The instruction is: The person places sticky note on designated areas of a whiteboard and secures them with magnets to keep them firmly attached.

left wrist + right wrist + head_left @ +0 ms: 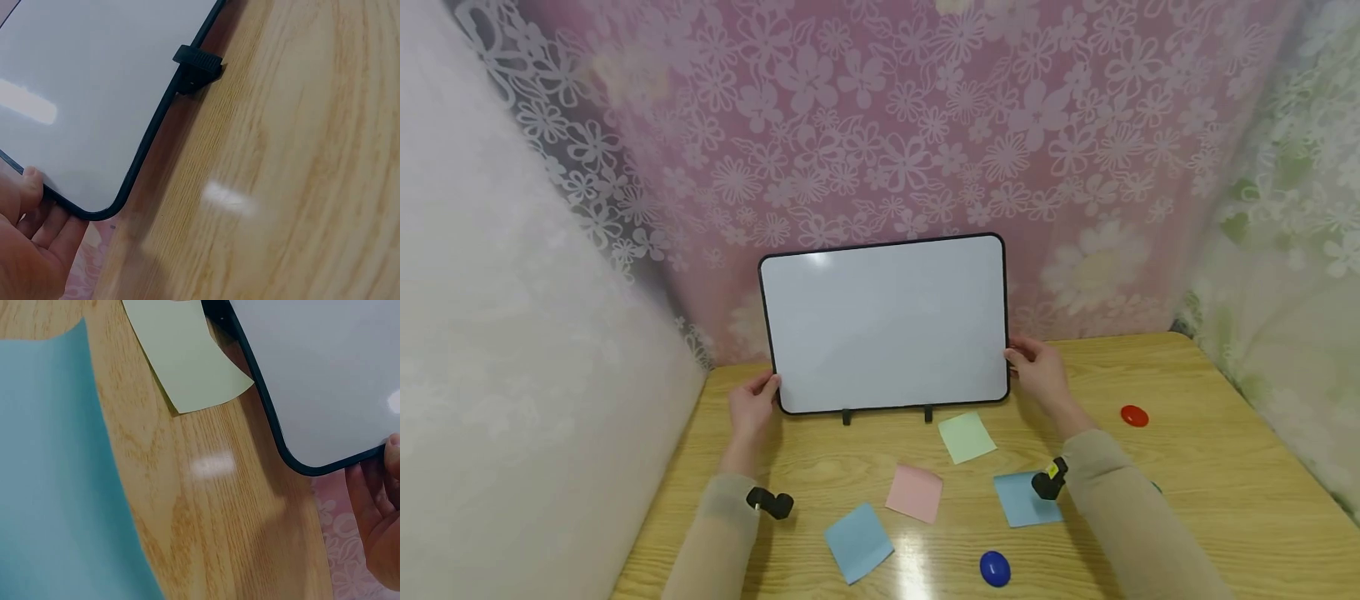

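Whiteboard [887, 325], rectangular, white and glossy with a thin black frame and rounded corners, stands upright between your hands near the back of the pale wood-grain table [1247, 483], its right end slightly higher in the head view. Your left hand [755, 407] pinches its left side just above the lower corner, thumb on the front face and fingers bent behind the frame, where their tips are partly hidden. Your right hand [1039, 371] pinches the right side likewise, though your right wrist view cuts that hand off at the edge. Two small black feet [846, 417] jut from the bottom of the frame; whether they bear on the wood you cannot tell. Just in front lies a pale green square paper note [967, 438], one corner meeting the frame in your right wrist view, contact unclear. Nearer you are a pink square paper note [914, 494] and a light blue square paper note [859, 543]; a second light blue note [1018, 502] is partly covered by the black wrist camera [1049, 479] on your right arm. Farther out sit a glossy blue oval disc [995, 568] and a glossy red oval disc [1135, 416], while your beige right sleeve [1142, 521] hides all but a green sliver [1157, 487] of something. Behind hangs a pink floral curtain [887, 167].
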The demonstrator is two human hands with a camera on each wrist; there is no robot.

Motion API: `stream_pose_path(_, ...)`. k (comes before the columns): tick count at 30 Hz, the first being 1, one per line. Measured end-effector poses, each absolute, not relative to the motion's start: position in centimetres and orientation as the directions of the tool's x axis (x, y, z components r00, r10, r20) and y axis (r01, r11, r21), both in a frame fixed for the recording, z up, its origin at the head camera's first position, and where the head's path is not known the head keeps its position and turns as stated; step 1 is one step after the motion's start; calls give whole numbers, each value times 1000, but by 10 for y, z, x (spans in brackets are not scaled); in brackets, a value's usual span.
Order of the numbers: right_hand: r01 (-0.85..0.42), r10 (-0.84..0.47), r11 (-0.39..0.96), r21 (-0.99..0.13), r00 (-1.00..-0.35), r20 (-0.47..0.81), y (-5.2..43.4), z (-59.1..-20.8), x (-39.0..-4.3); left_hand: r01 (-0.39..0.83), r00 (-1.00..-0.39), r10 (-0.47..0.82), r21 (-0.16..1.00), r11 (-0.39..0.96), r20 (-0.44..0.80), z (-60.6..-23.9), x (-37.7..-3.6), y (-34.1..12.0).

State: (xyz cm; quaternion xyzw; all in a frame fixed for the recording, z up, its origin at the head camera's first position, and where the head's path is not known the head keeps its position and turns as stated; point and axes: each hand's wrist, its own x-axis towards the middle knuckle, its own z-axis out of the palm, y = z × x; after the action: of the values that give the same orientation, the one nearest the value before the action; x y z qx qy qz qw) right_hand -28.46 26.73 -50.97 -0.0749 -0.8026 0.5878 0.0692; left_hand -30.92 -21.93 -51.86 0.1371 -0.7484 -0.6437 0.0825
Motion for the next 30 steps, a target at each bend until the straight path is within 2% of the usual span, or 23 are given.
stream_pose_path(7,33,164,303,-952,-986,17,273,-510,-283,-54,-956,-293,990,130,-14,-521,-305,-217)
stream_pose_path(14,11,60,320,-947,-998,9,283,-507,-281,-46,-977,-215,988,149,-13,-520,-297,-220)
stream_pose_path(19,-30,-4,345,-938,-1000,30,291,-505,-273,-25,-982,-190,984,176,9,-520,-284,-222)
stream_pose_path(30,-86,-122,412,-907,-992,38,309,-506,-249,-65,-982,-186,976,209,-25,-520,-251,-216)
